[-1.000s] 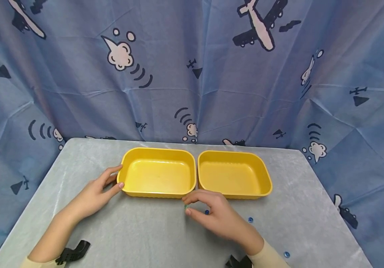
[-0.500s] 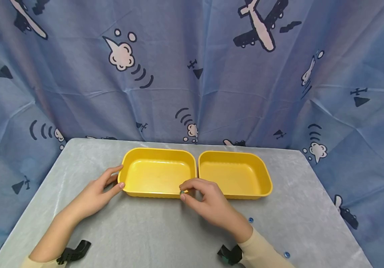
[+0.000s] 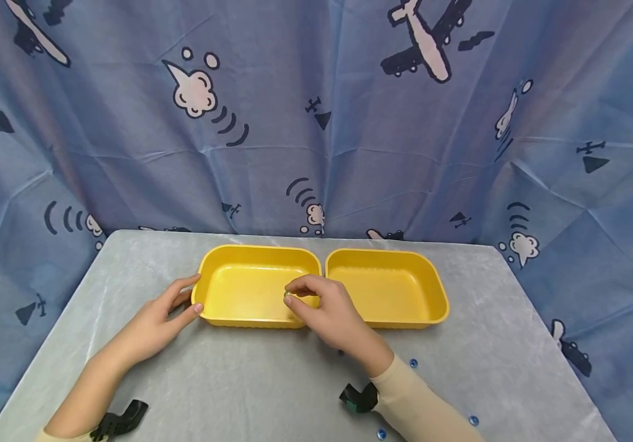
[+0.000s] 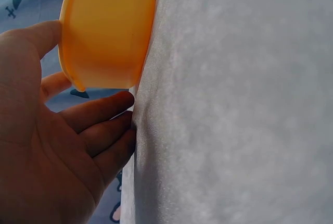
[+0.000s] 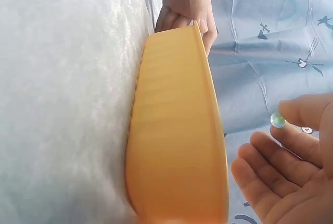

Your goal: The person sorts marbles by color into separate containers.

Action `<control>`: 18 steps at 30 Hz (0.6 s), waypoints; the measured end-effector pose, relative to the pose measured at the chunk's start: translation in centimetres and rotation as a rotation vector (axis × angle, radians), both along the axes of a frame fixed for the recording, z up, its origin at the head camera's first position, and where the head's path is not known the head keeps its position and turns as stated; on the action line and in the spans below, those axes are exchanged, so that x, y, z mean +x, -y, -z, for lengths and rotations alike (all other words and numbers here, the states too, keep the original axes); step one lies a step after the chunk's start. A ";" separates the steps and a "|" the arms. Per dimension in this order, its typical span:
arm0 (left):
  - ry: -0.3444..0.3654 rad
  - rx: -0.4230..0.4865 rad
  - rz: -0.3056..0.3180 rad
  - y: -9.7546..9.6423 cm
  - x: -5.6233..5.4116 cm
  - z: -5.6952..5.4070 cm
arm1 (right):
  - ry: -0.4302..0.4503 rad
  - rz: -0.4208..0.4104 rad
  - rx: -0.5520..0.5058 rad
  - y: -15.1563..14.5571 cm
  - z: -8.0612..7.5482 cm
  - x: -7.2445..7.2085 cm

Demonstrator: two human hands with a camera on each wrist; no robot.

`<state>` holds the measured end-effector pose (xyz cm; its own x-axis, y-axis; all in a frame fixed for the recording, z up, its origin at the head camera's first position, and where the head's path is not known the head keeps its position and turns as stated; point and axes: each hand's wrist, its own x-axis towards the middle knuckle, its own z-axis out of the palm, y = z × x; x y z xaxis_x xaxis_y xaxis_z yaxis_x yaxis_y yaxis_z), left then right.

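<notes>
Two yellow plastic bins stand side by side. My left hand (image 3: 158, 319) rests at the left end of the left bin (image 3: 263, 321), its thumb on the rim near the front corner. The left wrist view has its lower fingers loose beside the bin's end wall. My right hand (image 3: 330, 310) is over the right part of that bin, pinching a small clear and green glass marble (image 5: 278, 120) between thumb and index finger. The marble is above rim height in the right wrist view, and the other fingers are half bent.
The right bin (image 3: 388, 298) has a bare floor. Small blue marbles lie on the grey-covered table (image 3: 228, 380): one blue marble (image 3: 413, 363) right of the right forearm, others nearer the front, one partly hidden under the wrist. A blue printed curtain (image 3: 272, 123) hangs behind.
My right hand has carried the marble up and left from the table in front of the bins to over the left bin. The left hand stays at the bin's end.
</notes>
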<state>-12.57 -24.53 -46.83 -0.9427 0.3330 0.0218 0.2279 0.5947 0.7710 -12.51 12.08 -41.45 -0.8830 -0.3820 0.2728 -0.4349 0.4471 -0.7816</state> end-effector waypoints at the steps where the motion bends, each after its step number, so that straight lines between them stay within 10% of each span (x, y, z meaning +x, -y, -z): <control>1: 0.004 -0.001 -0.003 0.0 0.0 0.0 | 0.004 0.003 -0.008 0.3 -0.1 -0.2; 18: 0.004 -0.005 -0.003 0.1 0.1 0.1 | 0.036 0.054 -0.026 3.1 0.1 -2.6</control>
<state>-12.50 -24.60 -46.92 -0.9437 0.3305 0.0164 0.2233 0.5995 0.7686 -15.10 8.96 -41.54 -0.9117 -0.3265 0.2495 -0.3818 0.4485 -0.8082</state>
